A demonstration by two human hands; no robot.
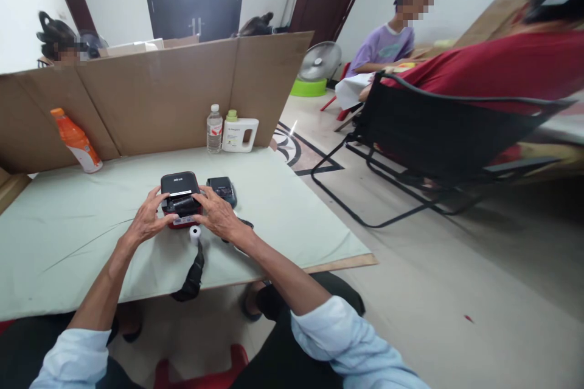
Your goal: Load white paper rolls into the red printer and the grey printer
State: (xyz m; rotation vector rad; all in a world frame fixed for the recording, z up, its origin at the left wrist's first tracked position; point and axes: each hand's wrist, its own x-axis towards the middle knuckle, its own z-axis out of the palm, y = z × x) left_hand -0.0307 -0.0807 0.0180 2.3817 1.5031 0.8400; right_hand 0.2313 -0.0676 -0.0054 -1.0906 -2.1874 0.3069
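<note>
A small printer with a black lid and red base (179,183) stands on the table. Its lid looks raised, and a black cylindrical part (184,205) shows in the opening. My left hand (148,217) is curled round the printer's left side, thumb at the front. From the right, my right hand (216,214) grips the other side, fingers close to the black cylinder. Just in front of the printer is a small white roll (195,233). A crumpled black strip (191,279) trails from near it to the table's edge. Behind my right hand lies a second dark device (222,188).
A cardboard screen (173,97) closes off the table's far side. Before it stand an orange bottle (77,141), a clear bottle (214,129) and a white jug (239,135). To the right are a black folding chair (424,127), a fan (320,62) and seated people.
</note>
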